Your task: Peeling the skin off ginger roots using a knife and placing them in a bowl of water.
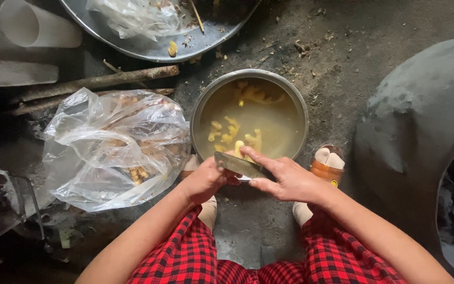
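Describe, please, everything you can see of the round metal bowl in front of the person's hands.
The metal bowl is round, with a thin, shiny silver rim and steep sides, and stands upright on the dark, dirty ground. It holds cloudy yellowish water in which several pale yellow, knobbly root pieces lie. The left hand and the right hand work a flat knife blade over its near rim, hiding that edge. A crumpled clear plastic bag presses against its left side.

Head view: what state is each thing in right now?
Steel bowl: upright, holding cloudy water and peeled ginger.
Knife: held in both hands over the bowl's near rim.
Ginger piece: pinched at the blade.
Plastic bag: open, crumpled, ginger inside.
Metal tray: holds another crumpled bag.
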